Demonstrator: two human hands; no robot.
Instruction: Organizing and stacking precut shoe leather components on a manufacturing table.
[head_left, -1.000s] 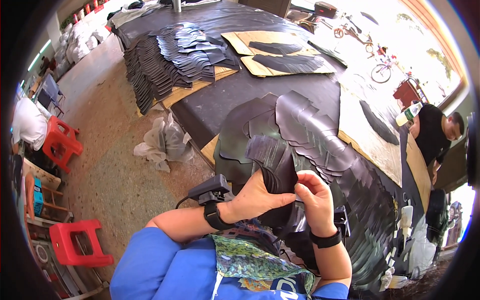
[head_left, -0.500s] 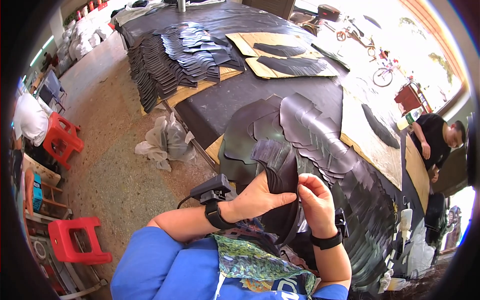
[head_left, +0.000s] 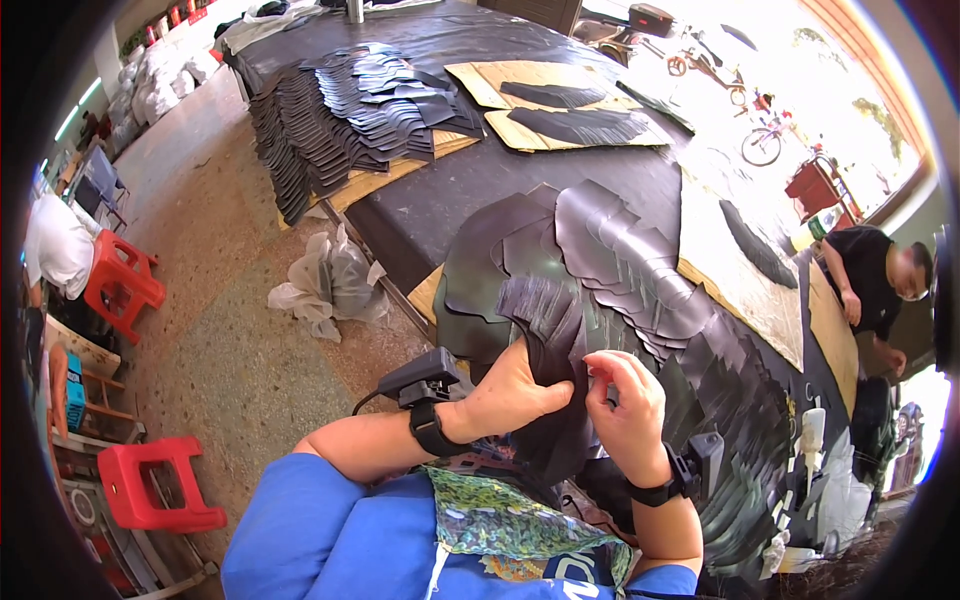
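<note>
A fanned bundle of thin black leather-like sheets [head_left: 540,310] is gripped in my left hand [head_left: 510,395], with the thumb lying across its front. My right hand [head_left: 632,405] is just right of the bundle's edge, fingers curled and thumb and forefinger close together. Whether a sheet edge is between those fingertips is too small to make out. Beyond the bundle, larger dark sheets [head_left: 610,245] overlap in rows on the black-covered table [head_left: 420,210]. More dark pieces [head_left: 735,430] spread to the right of my right hand.
Curved black pieces [head_left: 330,130] lie in rows at the far left of the table. Cardboard sheets [head_left: 570,85] carry further pieces. A plastic bag [head_left: 330,280] is beside the table's left edge. Red stools [head_left: 160,485] stand on the floor. Another person [head_left: 870,280] works at the right.
My right fingertips have drawn slightly away from the bundle's edge and the wrist has turned. The bundle shows a broader face in my left hand. The other person's lower hand has shifted.
</note>
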